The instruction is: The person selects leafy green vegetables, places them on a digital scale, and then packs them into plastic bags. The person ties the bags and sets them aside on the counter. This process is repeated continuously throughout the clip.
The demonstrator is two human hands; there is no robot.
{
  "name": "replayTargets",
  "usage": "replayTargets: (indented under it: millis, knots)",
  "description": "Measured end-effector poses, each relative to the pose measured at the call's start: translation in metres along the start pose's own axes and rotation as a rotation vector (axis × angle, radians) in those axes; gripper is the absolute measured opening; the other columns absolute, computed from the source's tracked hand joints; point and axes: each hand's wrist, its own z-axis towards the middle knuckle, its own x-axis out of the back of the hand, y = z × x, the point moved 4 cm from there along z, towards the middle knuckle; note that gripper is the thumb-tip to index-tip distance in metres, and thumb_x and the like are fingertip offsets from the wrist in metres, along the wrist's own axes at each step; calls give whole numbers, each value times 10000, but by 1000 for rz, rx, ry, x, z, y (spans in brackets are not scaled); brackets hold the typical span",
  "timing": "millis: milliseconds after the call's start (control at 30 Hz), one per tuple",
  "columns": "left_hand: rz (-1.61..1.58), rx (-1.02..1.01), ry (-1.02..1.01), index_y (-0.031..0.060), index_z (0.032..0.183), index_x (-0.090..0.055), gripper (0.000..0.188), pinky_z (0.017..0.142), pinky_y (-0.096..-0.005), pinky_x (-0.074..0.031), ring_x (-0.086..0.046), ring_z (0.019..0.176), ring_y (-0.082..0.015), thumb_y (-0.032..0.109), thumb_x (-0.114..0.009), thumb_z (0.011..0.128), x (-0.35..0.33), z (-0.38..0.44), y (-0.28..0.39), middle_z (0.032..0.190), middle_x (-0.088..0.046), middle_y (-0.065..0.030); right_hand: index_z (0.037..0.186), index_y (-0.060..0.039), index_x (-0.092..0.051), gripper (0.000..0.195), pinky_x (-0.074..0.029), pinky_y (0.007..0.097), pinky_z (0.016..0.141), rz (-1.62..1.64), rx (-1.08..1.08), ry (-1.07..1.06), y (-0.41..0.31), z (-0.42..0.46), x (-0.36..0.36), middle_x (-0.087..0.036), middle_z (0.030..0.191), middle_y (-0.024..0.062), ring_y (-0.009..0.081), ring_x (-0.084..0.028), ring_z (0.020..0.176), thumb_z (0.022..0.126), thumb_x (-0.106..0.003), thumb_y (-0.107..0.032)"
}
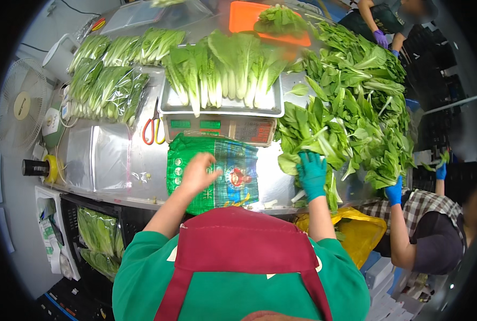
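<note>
My bare left hand (200,172) hovers over a green and blue woven plastic sack (192,192), fingers apart and nothing in them. The sack lies flat on the metal table in front of a digital scale (230,126). On the scale's metal tray (218,109), romaine-like lettuce heads (238,68) stand in a row, stems towards me. In a teal glove, my right hand (312,176) lies on loose leafy greens (302,120) right of the scale, fingers spread against them. Its palm is hidden.
Bagged greens (114,90) lie at the left, beyond clear plastic bags (110,156). Scissors (154,130) lie beside the scale. An orange tray (242,18) sits at the back. A co-worker's blue-gloved hand (394,190) touches the right-hand pile (367,100). A yellow bag (355,232) hangs below.
</note>
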Motion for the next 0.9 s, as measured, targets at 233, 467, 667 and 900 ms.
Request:
replayTargets:
  millis: [233,467,667,900]
  knots:
    - [131,-155,21,82,796,-549,324,712,-393,-453,-516,875,-290,224,-770,606,-38,5,21,862,-515,-97,1134,-159,-578,309,-486,338,642,321,-92,247,-29,47,76,-624,846,133,276,-616,740,837,-563,-245]
    - [95,-220,74,82,804,-555,319,708,-390,-446,-509,874,-284,211,-767,604,-37,4,20,853,-506,-89,1134,-107,-558,358,-476,385,716,833,-83,199,-86,165,81,-625,920,188,326,-617,812,858,-516,-331]
    - [87,-231,63,79,793,-564,321,703,-386,-448,-512,859,-276,207,-775,588,-33,7,23,848,-500,-87,1246,10,-411,691,-456,398,780,513,-168,-33,-106,226,63,-594,1007,235,366,-580,915,726,-639,-383]
    - [53,-202,52,93,793,-550,318,698,-387,-446,-509,864,-277,219,-770,601,-34,5,17,851,-503,-82,1290,36,-363,617,-461,259,672,1216,-291,351,-40,191,40,-603,951,121,134,-563,817,761,-651,-97]
